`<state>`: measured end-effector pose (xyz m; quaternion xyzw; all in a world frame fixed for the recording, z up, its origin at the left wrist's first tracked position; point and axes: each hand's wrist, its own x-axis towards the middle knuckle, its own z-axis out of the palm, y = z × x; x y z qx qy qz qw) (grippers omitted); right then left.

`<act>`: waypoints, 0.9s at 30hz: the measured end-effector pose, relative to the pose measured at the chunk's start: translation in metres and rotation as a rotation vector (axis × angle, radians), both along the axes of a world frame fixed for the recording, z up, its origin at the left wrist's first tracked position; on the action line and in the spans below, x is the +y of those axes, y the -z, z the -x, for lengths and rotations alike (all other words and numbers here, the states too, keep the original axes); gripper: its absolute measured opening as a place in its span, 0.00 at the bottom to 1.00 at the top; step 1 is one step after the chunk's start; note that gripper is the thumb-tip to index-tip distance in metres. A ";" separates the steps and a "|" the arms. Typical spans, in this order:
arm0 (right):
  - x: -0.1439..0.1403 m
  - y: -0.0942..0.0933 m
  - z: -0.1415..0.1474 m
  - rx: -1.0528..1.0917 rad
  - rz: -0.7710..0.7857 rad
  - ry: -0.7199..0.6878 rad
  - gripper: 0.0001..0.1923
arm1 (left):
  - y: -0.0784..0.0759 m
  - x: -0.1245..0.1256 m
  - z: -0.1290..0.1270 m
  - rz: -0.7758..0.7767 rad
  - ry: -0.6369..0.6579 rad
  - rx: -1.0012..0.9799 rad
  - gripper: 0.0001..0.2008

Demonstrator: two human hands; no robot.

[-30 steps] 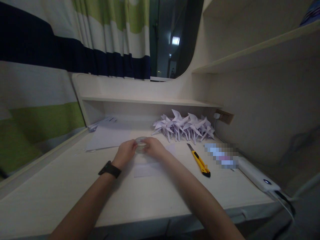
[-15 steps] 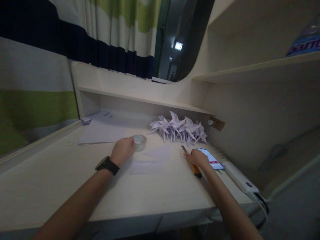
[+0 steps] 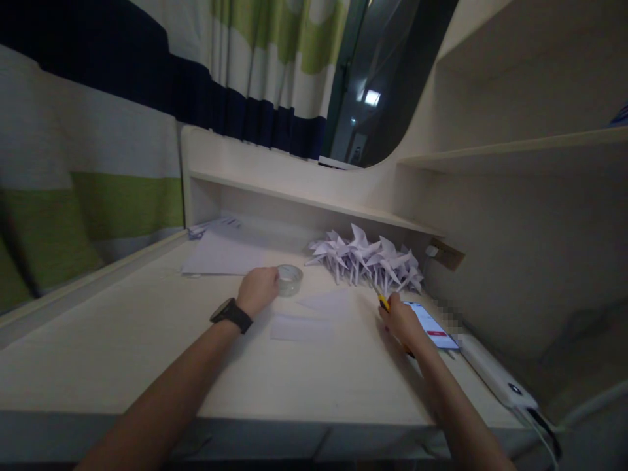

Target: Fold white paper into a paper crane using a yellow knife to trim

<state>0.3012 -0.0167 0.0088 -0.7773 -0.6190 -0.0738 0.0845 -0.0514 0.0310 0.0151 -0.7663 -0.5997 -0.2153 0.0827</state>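
Observation:
My left hand (image 3: 258,290), with a dark watch on the wrist, is closed on the near-left rim of a roll of clear tape (image 3: 290,281) at the middle of the desk. My right hand (image 3: 401,320) is wrapped round a yellow utility knife (image 3: 383,301); its blade points away toward the paper pinwheels, and most of the handle is hidden under the fingers. Between my hands lie a folded white paper piece (image 3: 326,300) and a white paper strip (image 3: 301,327). Several white paper pinwheels (image 3: 366,256) are heaped beyond my right hand.
A lit phone (image 3: 432,326) lies just right of my right hand, with a white power strip (image 3: 498,371) and cables farther right. White paper sheets (image 3: 223,252) are stacked at the back left. A low shelf (image 3: 314,201) overhangs the desk's back.
My right hand has closed round the utility knife, which lay under its fingers on the desk before. My left hand stays at the tape. The whole view has shifted.

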 end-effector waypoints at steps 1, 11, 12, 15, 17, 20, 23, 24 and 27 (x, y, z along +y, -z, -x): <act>-0.002 -0.003 0.011 0.013 -0.032 -0.064 0.16 | -0.001 -0.001 0.000 0.005 0.000 -0.005 0.15; -0.012 -0.024 0.124 -0.319 -0.042 -0.654 0.23 | -0.003 -0.002 0.002 0.028 -0.036 0.004 0.15; -0.010 -0.024 0.130 -0.350 -0.043 -0.656 0.24 | -0.003 -0.002 0.001 0.030 -0.040 0.011 0.16; -0.006 -0.025 0.141 -0.413 -0.058 -0.645 0.23 | -0.001 0.000 0.001 0.029 -0.053 0.026 0.17; -0.003 -0.026 0.145 -0.434 -0.073 -0.645 0.22 | 0.000 0.000 0.001 0.022 -0.054 0.033 0.17; -0.001 -0.028 0.148 -0.449 -0.080 -0.642 0.22 | 0.001 0.001 0.000 0.013 -0.054 0.034 0.17; 0.001 -0.028 0.150 -0.455 -0.085 -0.646 0.22 | 0.001 0.001 0.000 0.001 -0.045 0.022 0.17; 0.001 -0.029 0.150 -0.456 -0.093 -0.649 0.22 | 0.001 0.001 0.000 -0.001 -0.042 0.021 0.17; 0.002 -0.029 0.151 -0.458 -0.114 -0.660 0.21 | 0.002 0.001 0.000 0.001 -0.033 0.030 0.17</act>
